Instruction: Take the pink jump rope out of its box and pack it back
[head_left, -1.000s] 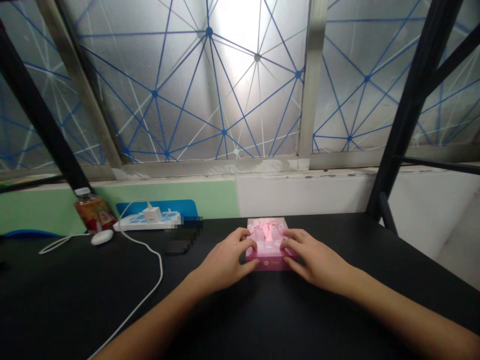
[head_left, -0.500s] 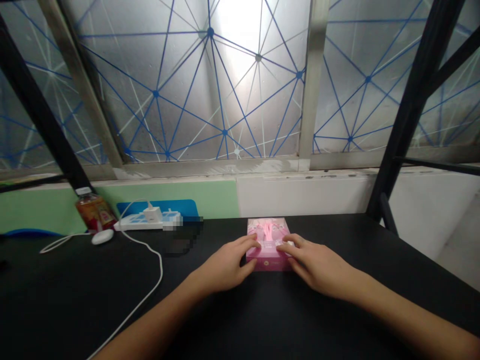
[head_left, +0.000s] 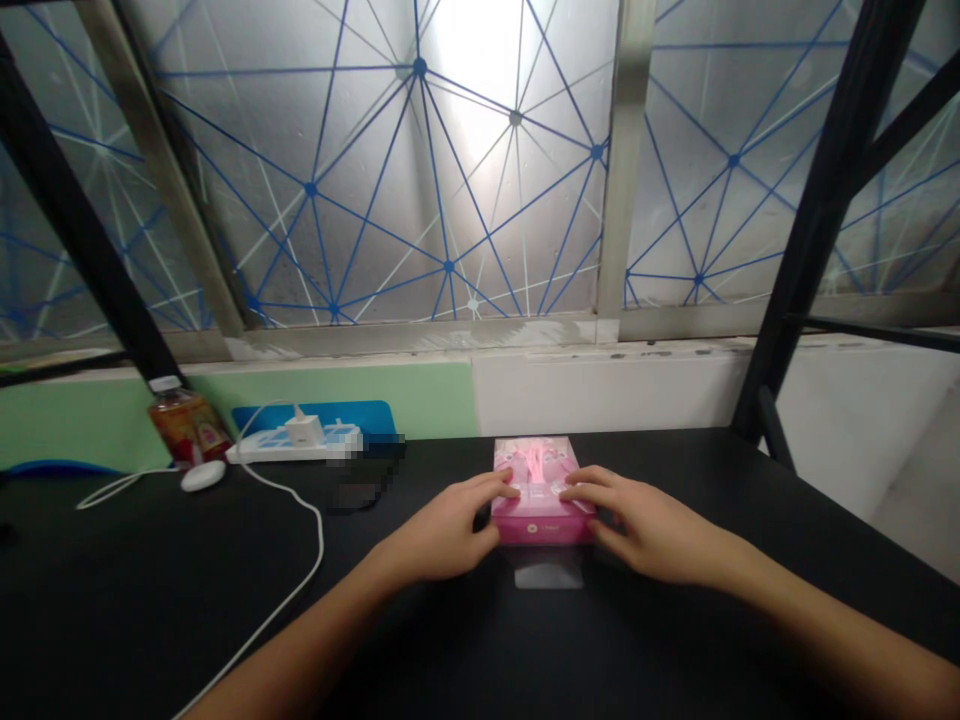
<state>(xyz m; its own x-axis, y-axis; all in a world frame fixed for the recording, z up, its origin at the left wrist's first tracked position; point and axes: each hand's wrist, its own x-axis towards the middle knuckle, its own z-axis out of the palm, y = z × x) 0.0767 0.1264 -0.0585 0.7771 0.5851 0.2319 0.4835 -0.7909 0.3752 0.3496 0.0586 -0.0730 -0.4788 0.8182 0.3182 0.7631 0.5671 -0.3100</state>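
Observation:
A small pink gift box (head_left: 541, 522) with a pale pink ribbon bow under its clear lid is held just above the black table (head_left: 420, 640), its near edge raised; a faint reflection shows on the table beneath it. My left hand (head_left: 442, 530) grips the box's left side, fingers on top and thumb at the front. On the right side my right hand (head_left: 649, 525) grips it the same way.
At the back left stand an orange drink bottle (head_left: 185, 425), a white power strip with a charger (head_left: 296, 438) and a white cable (head_left: 300, 580) trailing across the table. A small white oval device (head_left: 202, 474) lies nearby. A black frame post (head_left: 817, 220) rises at the right.
Both hands slid their fingers onto the box's lid and took hold of its sides; the box's near edge has lifted off the table.

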